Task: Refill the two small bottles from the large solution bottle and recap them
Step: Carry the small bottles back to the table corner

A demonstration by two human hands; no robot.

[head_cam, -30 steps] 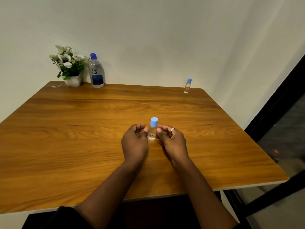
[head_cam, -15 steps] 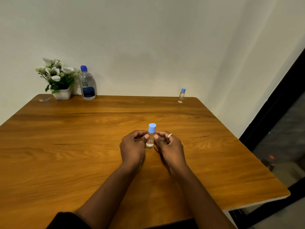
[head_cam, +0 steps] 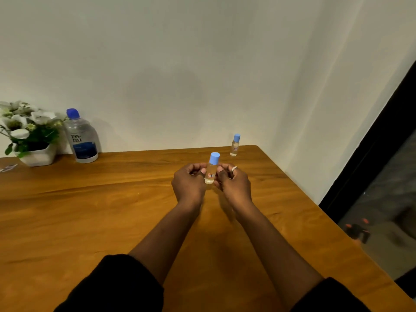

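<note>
A small clear bottle (head_cam: 211, 170) with a light blue cap stands upright between my two hands over the middle of the wooden table (head_cam: 90, 210). My left hand (head_cam: 188, 184) pinches its left side and my right hand (head_cam: 235, 184), wearing a ring, pinches its right side. A second small capped bottle (head_cam: 235, 145) stands near the table's far right corner. The large solution bottle (head_cam: 82, 137), clear with a dark blue cap and blue label, stands at the far left against the wall.
A white pot of white flowers (head_cam: 27, 134) sits left of the large bottle. A small wrapper (head_cam: 7, 168) lies at the left edge. The table's right edge drops to a dark floor (head_cam: 382, 210).
The bottle and both hands keep the same grip. The camera has tilted up and moved closer, so the hands sit nearer the far edge in view.
</note>
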